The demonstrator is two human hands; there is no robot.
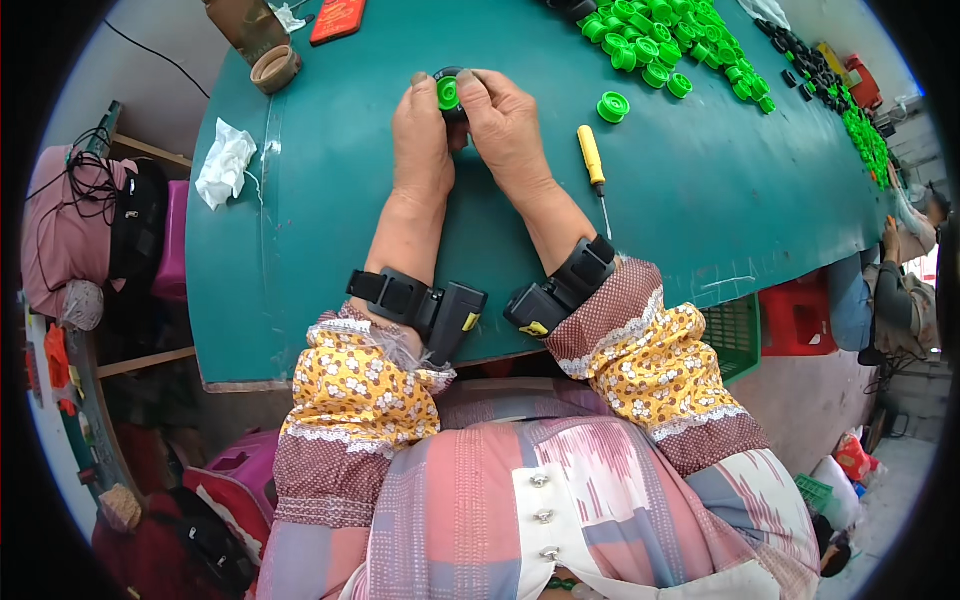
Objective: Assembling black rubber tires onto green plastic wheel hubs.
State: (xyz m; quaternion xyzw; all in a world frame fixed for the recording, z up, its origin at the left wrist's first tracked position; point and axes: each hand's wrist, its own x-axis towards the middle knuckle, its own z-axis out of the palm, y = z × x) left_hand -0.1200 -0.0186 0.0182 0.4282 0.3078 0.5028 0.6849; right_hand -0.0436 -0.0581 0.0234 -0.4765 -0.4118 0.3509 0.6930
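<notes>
Between both hands, above the green tabletop (330,230), I hold a small toy wheel (448,94) with a bright green hub and a black tyre around it. My left hand (418,135) grips its left side, thumb up along the rim. From the other side my right hand (500,120) presses its thumb on the black tyre. The fingers underneath are mostly hidden. A yellow-handled screwdriver (591,158) lies to the right of my right forearm, its metal shaft toward me. A loose green hub (613,107) sits just beyond it.
A heap of green hubs (650,40) covers the far right, with black tyres (800,60) past it. Crumpled tissue (227,163), a brown bottle (245,28), a round lid (275,70) and a red phone-shaped object (338,18) lie leftward. Another person (900,290) sits at the right.
</notes>
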